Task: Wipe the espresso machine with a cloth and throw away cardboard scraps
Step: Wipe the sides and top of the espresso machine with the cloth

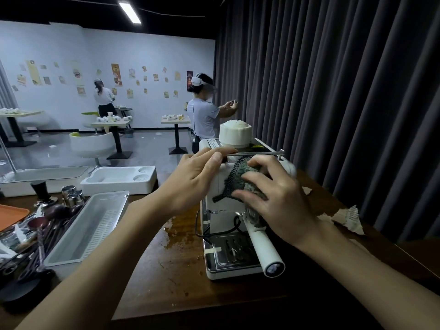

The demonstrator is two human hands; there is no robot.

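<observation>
1. Head view: white boxy espresso machine (pixel 220 222) stands mid-frame on brown wooden table (pixel 166 258).
2. Left hand (pixel 192 179): forearm in from 7 o'clock. Fingers nearly straight, laid on machine's top edge, holding nothing.
3. Right hand (pixel 273 194): in from 5 o'clock. Fingers curled round bunched grey-green knitted cloth (pixel 234 182), pressing it on machine's front.
4. Torn pale cardboard scraps (pixel 347 219): on table at machine's 3 o'clock.

Wooden table (pixel 171 270) bearing the espresso machine (pixel 220 221); white perforated tray (pixel 71 256) left of the machine, torn cardboard scraps (pixel 348 219) to its right.
</observation>
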